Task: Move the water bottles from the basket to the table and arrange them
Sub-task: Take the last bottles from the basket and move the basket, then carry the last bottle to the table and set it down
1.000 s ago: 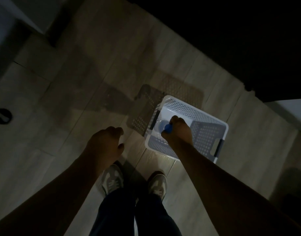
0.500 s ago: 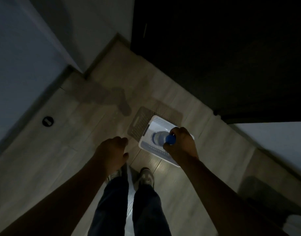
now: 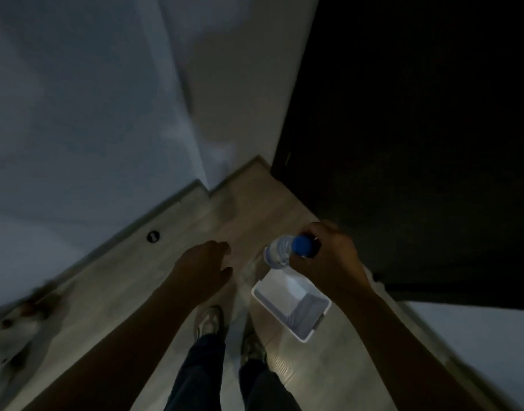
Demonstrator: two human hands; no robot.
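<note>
My right hand [image 3: 329, 256] grips a clear water bottle [image 3: 278, 253] by its blue-capped top, holding it in the air above the floor. The white perforated basket [image 3: 306, 324] stands on the floor below and slightly right of the bottle, and no bottle shows inside it. My left hand [image 3: 201, 264] hangs empty to the left of the bottle with its fingers loosely curled. No table is in view.
A dark door or cabinet [image 3: 418, 143] fills the upper right. Pale walls [image 3: 76, 114] close off the left, meeting the tiled floor [image 3: 165, 277] at a skirting line. A round black floor fitting [image 3: 153, 236] lies near the wall. My feet [image 3: 208, 321] stand beside the basket.
My right hand has lifted the bottle out of the basket and raised it. The view has risen, so the basket looks smaller and lower. My left hand stays empty.
</note>
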